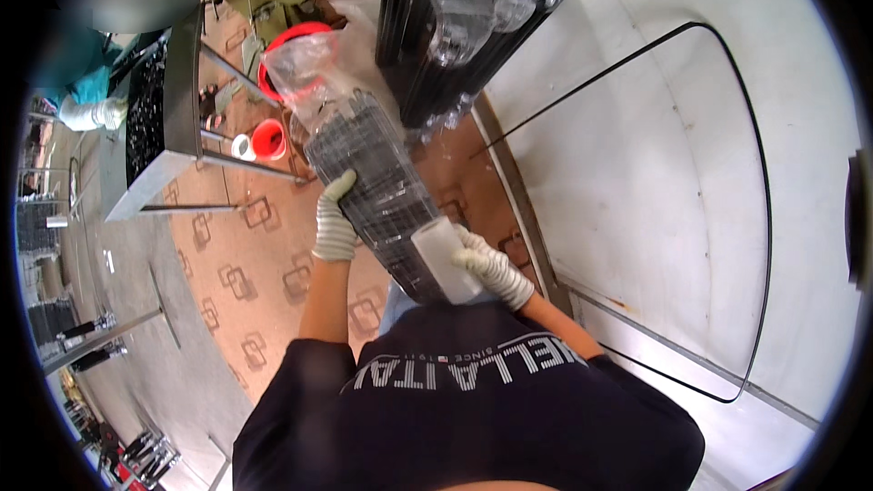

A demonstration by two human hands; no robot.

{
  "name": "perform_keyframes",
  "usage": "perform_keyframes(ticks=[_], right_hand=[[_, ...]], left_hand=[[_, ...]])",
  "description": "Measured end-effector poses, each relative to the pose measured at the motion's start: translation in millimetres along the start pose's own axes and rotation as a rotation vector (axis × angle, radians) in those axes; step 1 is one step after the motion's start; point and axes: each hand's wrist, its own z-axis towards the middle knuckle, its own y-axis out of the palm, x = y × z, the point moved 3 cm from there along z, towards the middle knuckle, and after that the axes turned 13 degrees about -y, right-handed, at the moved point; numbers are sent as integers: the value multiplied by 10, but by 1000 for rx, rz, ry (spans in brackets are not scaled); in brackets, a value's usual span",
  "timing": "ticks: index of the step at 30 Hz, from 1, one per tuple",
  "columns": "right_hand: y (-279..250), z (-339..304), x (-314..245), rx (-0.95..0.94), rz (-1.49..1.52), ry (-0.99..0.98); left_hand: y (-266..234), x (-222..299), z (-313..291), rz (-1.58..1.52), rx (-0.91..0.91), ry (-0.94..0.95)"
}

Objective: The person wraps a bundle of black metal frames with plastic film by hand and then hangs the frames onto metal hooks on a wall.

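White lettering crosses the black shirt [464, 409] of a person looking down. Over the orange-brown patterned floor [282, 255], toward its right edge, a long bundle of dark bars in clear film [377, 168] slants up from the lap. The right hand [491, 265], in a pale knit glove, has its fingers closed around a white roll of film [444, 259] against the bundle. The left hand [335, 220], gloved alike, touches the bundle's left edge; its fingers are partly hidden, so how far they close cannot be told. Beyond, a clear plastic bag [300, 68] overlaps a round red tub [305, 30]; a small red bucket [269, 139] stands nearby.
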Motion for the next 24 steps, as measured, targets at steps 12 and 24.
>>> perform_keyframes(ticks=[12, 24], right_hand=[[-452, 8, -297, 160, 111, -26], [-523, 381, -978, 6, -12, -7]], left_hand=[[273, -271, 211, -175, -9, -101], [405, -263, 25, -338, -51, -18]])
